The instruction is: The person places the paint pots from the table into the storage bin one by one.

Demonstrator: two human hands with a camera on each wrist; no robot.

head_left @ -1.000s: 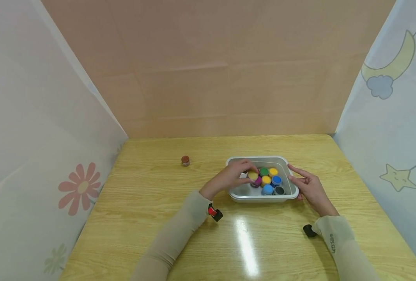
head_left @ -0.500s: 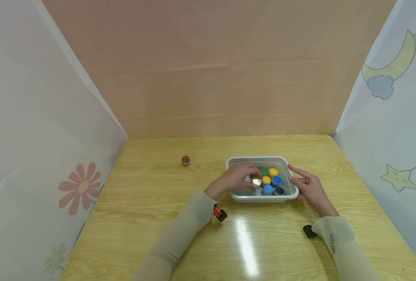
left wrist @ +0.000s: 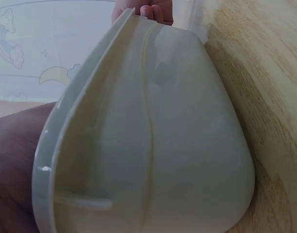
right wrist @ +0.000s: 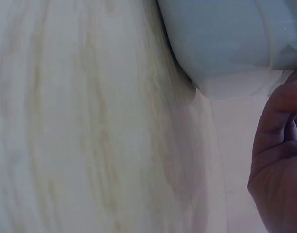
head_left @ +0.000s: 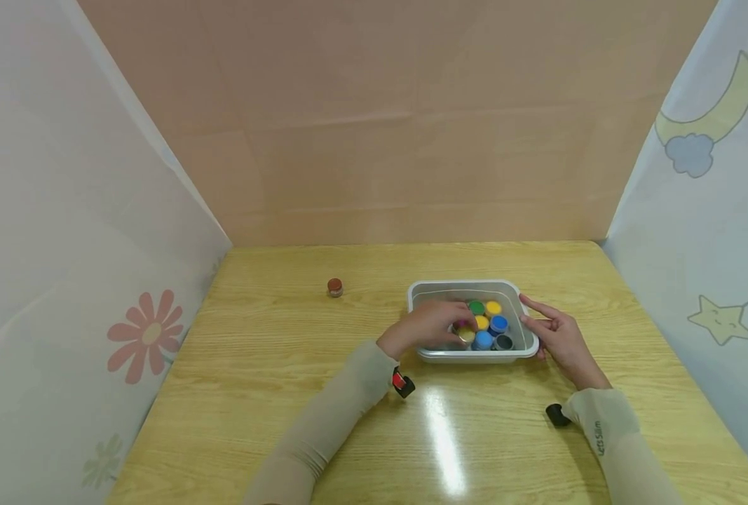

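A white rectangular plastic tub (head_left: pixel 468 358) on the table holds several small paint pots with coloured tops. Inside its left part my left hand (head_left: pixel 430 325) pinches a gold-topped paint pot (head_left: pixel 466 336) between thumb and fingers. Behind those fingers a purple pot is mostly hidden. Just right of the hand are a light blue pot (head_left: pixel 484 341), a yellow pot (head_left: pixel 481 322) and a green pot (head_left: pixel 477 307). My right hand (head_left: pixel 563 344) grips the tub's right rim. In the left wrist view the tub wall (left wrist: pixel 197 126) covers the pots.
A single pot with a reddish-brown top (head_left: pixel 334 287) stands on the wooden table (head_left: pixel 273 351), left of the tub. A peach-coloured sheet (head_left: pixel 380 140) hangs behind the table. White printed sheets rise at both sides.
The left hand has lowered the gold-topped pot and moved it slightly right and nearer, to beside the light blue pot. The right hand has kept its grip on the tub.
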